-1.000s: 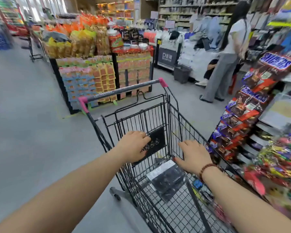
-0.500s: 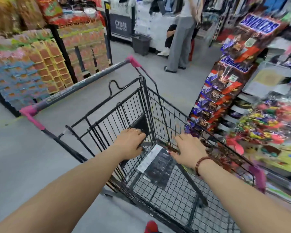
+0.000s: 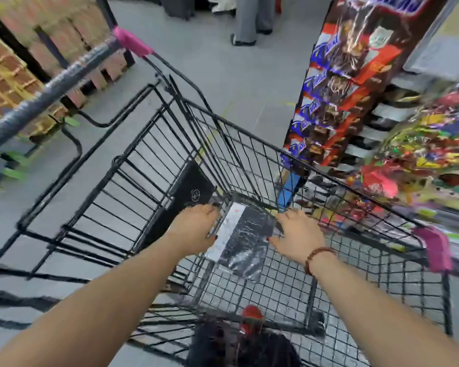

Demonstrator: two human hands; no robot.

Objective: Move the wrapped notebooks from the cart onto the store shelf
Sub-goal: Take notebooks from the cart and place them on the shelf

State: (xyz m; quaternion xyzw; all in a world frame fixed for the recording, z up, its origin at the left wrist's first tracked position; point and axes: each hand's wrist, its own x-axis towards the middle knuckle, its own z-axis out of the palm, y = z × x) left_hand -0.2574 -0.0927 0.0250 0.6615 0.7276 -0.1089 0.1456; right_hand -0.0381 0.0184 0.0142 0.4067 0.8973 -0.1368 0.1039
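**Both hands down in the cart at the wrapped notebook**

I have both arms reaching down into the black wire cart [image 3: 249,144]. The wrapped notebook [image 3: 243,241] lies flat on the mesh floor of the basket, near the end where the child-seat flap stands, its clear wrap catching the light over a dark cover with a pale strip along its left side.

My left hand [image 3: 194,229] sits at the notebook's left edge, fingers curled down over the pale strip, thumb low against it. It touches the wrap, but I cannot tell from here whether it has really clenched on it. My right hand [image 3: 296,235] is at the right edge, fingers spread and loose, tips touching or just above the wrap; no closed grasp there. A beaded bracelet [image 3: 318,258] rings that wrist.

The cart's grey push bar [image 3: 51,86] with its pink end cap [image 3: 131,42] runs across the upper left. Just beside the cart on the right stands a chocolate bar display [image 3: 350,75], and past it shelves of colourful sweets [image 3: 429,144], blurred. Another person's legs [image 3: 249,19] stand at the top of the aisle.
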